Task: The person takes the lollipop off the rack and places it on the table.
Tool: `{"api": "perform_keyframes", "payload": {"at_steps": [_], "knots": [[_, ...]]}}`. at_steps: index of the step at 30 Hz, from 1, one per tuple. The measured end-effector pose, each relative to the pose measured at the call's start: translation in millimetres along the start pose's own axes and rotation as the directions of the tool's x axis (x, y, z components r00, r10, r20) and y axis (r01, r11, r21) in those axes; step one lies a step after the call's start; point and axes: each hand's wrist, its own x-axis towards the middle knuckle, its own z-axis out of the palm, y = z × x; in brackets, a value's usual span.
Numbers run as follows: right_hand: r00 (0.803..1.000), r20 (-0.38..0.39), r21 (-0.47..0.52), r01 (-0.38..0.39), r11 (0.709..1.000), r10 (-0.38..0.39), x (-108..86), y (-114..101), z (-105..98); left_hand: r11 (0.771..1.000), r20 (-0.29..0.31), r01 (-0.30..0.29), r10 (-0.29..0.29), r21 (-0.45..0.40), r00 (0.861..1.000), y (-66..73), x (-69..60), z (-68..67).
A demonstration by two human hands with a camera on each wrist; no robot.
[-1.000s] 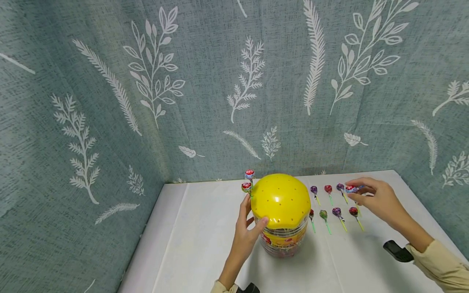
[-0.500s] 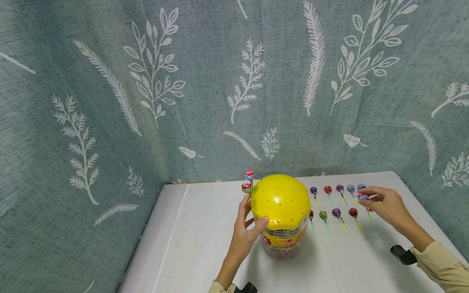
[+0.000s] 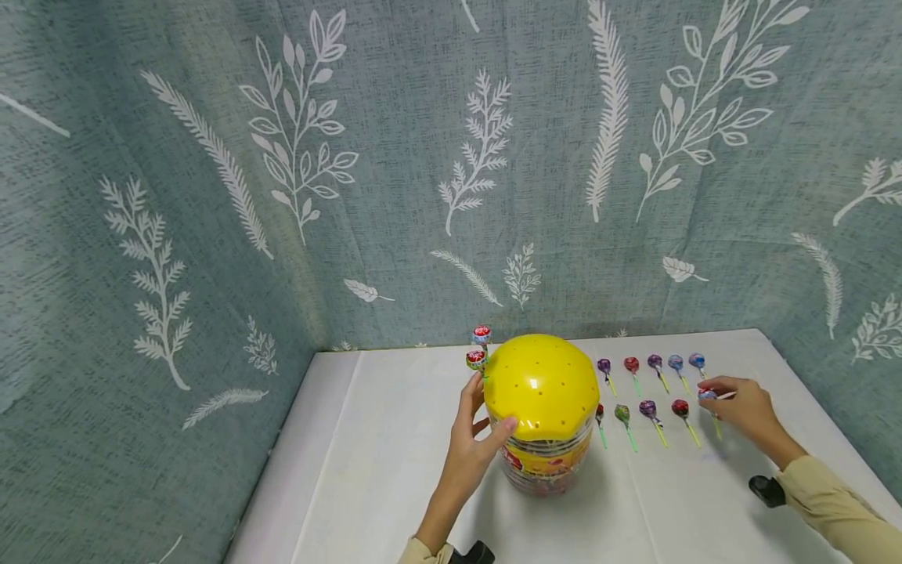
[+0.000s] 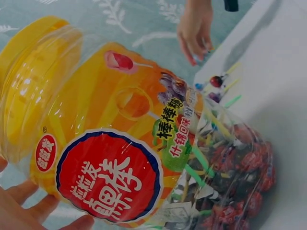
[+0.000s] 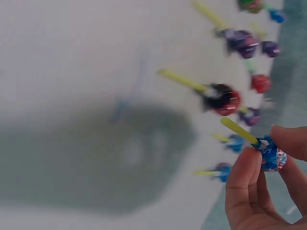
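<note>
A clear candy jar [image 4: 110,124] with a yellow lid [image 3: 541,388] stands upright on the white table. It holds red-wrapped lollipops [image 4: 240,163]. My left hand [image 3: 470,458] grips its left side near the top, thumb at the lid's front edge. Two lollipops [image 3: 481,335] stick up by the lid's left edge, above my left fingers; what supports their sticks is hidden. To the jar's right, my right hand [image 3: 748,411] pinches a blue-wrapped lollipop [image 5: 272,155] by its head, its yellow stick pointing out. That lollipop is low over the right end of the front row.
Lollipops lie in two rows right of the jar: a back row ending in a blue one [image 3: 697,360], and a front row with a green one [image 3: 622,413] and a dark red one [image 3: 680,407]. Patterned grey-green cloth [image 3: 395,196] hangs behind the white table [image 3: 380,470].
My right hand has carried the blue-wrapped lollipop rightward and toward me, from over the back row to the front row's right end. My left hand keeps its hold on the jar.
</note>
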Motion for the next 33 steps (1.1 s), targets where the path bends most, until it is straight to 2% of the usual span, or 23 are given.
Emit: {"api": "perform_keyframes", "payload": {"at_steps": [3,9,17,22,27,33], "knots": [[1.0,-0.006,-0.025,-0.004,1.0,0.004,3.8,10,5,1.0,-0.005,0.008,-0.008,0.0,1.0,-0.6,0.3,0.5],[0.998,0.027,-0.009,-0.059,0.998,0.059,9.5,26,14,1.0,-0.005,0.01,-0.01,0.004,1.0,-0.8,0.4,1.5],[0.996,0.02,-0.069,-0.089,0.994,0.09,13.7,35,24,1.0,-0.001,0.016,-0.016,0.001,1.0,-0.5,-0.4,2.6],[0.998,0.045,-0.092,-0.046,0.995,0.051,14.9,35,22,1.0,-0.003,0.002,-0.002,0.005,1.0,-0.8,-1.0,2.4],[0.996,0.088,-0.122,-0.001,0.993,0.012,16.2,27,12,1.0,-0.002,-0.012,0.012,0.006,1.0,-0.1,-1.4,1.9],[0.996,0.063,-0.123,0.067,0.99,-0.06,18.0,12,-2,1.0,-0.004,-0.01,0.01,0.004,1.0,0.1,-1.5,0.3]]}}
